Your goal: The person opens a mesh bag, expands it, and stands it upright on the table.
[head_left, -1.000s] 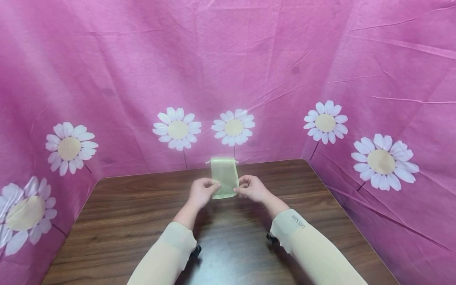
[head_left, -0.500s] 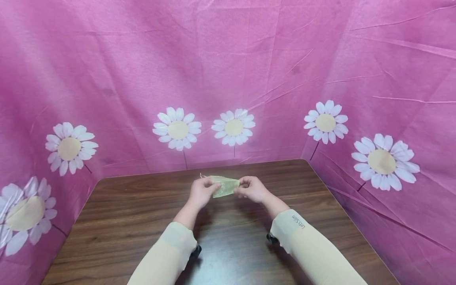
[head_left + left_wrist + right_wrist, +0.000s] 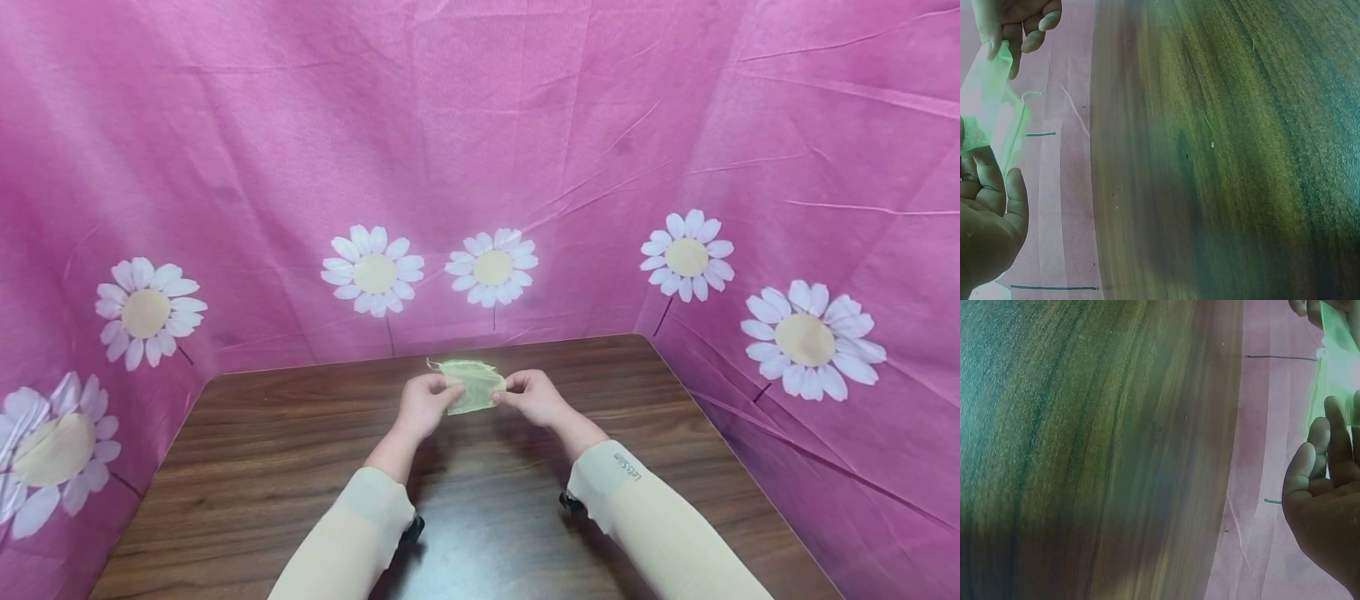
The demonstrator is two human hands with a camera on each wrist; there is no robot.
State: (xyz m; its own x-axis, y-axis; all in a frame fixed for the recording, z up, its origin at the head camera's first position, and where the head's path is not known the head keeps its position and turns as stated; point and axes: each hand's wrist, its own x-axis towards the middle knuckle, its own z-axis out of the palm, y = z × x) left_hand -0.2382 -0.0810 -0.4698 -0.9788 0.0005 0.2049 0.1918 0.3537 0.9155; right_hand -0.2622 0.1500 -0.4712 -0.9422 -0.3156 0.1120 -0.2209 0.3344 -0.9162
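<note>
A small sheer yellow-green organza drawstring pouch is stretched between two hands above the far part of the table. My left hand pinches its left side between thumb and fingers. On the opposite side, my right hand pinches the right edge. The pouch's far part tips away, and a thin cord end sticks out at its upper left. In the left wrist view the pouch looks bright and see-through, with a strand hanging off it. The right wrist view shows the right hand's other fingers loosely bent below the pouch.
A dark wood-grain table lies under both forearms. Behind it and along both sides hangs a pink cloth printed with white daisies. Black wrist devices show under the cream sleeves.
The pouch stood upright, open side up, a second ago; its far part then flopped down and away, and now shows slightly higher. Both hands keep their hold almost in place.
</note>
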